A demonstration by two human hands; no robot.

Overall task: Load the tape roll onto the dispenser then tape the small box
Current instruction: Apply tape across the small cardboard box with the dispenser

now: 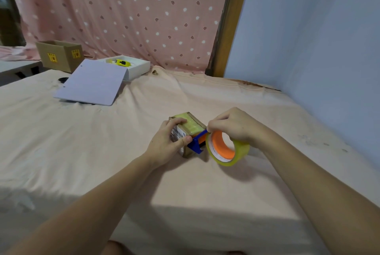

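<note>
A small cardboard box [190,124] lies on the peach sheet, its top covered with yellowish tape and a white label on its near side. My left hand [167,141] grips the box from the left, thumb on the near face. A roll of clear yellowish tape [228,150] with an orange core sits in a blue dispenser [196,144], which presses against the box's right near edge. My right hand [232,126] holds the roll and dispenser from above, fingers over the rim.
A white open box [141,68] holding a yellow object [122,62] stands at the back left, with its white lid [92,82] leaning on it. A brown carton [59,55] sits behind. The blue wall [308,39] bounds the right; a dotted pink curtain hangs behind.
</note>
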